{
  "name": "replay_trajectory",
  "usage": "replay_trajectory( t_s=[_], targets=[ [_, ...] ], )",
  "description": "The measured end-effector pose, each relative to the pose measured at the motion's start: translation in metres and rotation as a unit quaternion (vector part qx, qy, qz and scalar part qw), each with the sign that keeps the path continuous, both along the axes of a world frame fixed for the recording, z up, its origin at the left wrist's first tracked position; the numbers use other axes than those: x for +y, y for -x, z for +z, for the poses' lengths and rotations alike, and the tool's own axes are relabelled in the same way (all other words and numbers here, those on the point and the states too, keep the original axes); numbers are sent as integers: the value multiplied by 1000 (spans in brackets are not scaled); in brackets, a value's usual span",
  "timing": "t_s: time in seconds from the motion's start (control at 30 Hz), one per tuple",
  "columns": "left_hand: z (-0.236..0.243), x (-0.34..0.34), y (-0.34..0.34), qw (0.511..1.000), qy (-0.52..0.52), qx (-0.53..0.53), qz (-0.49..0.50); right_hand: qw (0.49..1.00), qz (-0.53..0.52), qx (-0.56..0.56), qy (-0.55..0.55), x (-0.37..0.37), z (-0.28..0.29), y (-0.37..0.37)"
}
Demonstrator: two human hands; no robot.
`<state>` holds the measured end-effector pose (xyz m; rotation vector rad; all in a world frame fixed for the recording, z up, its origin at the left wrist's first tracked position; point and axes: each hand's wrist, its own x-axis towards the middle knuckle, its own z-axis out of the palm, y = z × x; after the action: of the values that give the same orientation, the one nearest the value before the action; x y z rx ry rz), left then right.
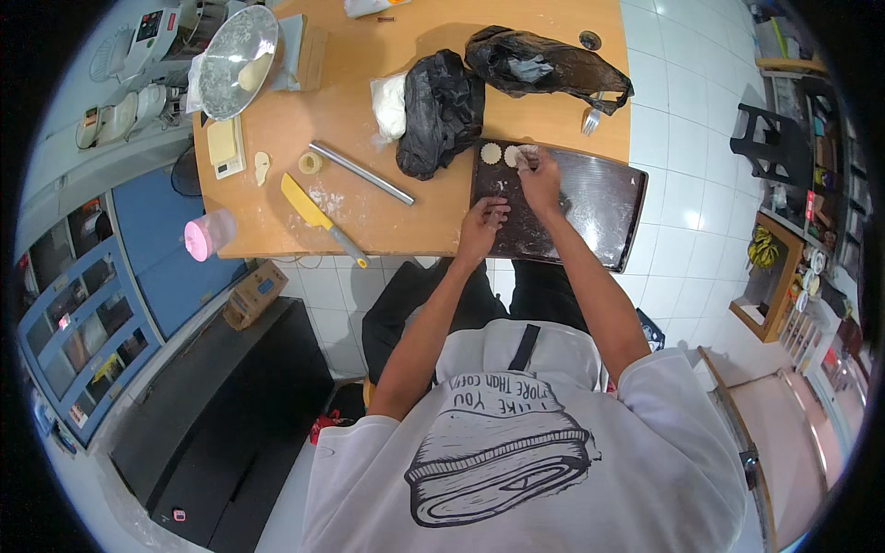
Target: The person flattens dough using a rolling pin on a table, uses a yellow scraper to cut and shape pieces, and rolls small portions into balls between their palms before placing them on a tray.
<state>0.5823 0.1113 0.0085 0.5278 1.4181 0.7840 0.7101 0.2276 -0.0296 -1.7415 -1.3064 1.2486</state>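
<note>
A dark baking tray (599, 207) lies at the table's right front. On its far left corner sits a pale dough round (490, 153) with a scalloped edge. Beside it, a second dough round (512, 157) is partly covered by my right hand (538, 175), whose fingertips pinch at its right edge. My left hand (483, 224) hovers by the tray's left edge, holding nothing, its floury fingers loosely bent and apart. Left of the tray, a metal rolling tube (361, 172), a yellow-bladed knife (309, 205) and a small ring-shaped cutter (311, 163) rest on the floury table.
Black plastic bags (442, 111) and a white bag (390, 108) stand beyond the tray, near a fork (591, 121). Far left are a large metal bowl (226, 69) with dough, a kitchen scale (227, 166) bearing a yellowish slab, a dough scrap (263, 168) and a pink-lidded jar (211, 234).
</note>
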Motion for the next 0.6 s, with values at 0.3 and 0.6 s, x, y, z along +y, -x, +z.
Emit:
replay_trajectory(
  t_s=[0.3, 0.6],
  targets=[
    [-7, 10, -2, 996, -61, 64, -16, 983, 73, -125, -114, -6, 20, -8],
    [11, 28, -6, 896, -233, 345, -156, 960, 161, -173, -153, -18, 20, -31]
  ],
)
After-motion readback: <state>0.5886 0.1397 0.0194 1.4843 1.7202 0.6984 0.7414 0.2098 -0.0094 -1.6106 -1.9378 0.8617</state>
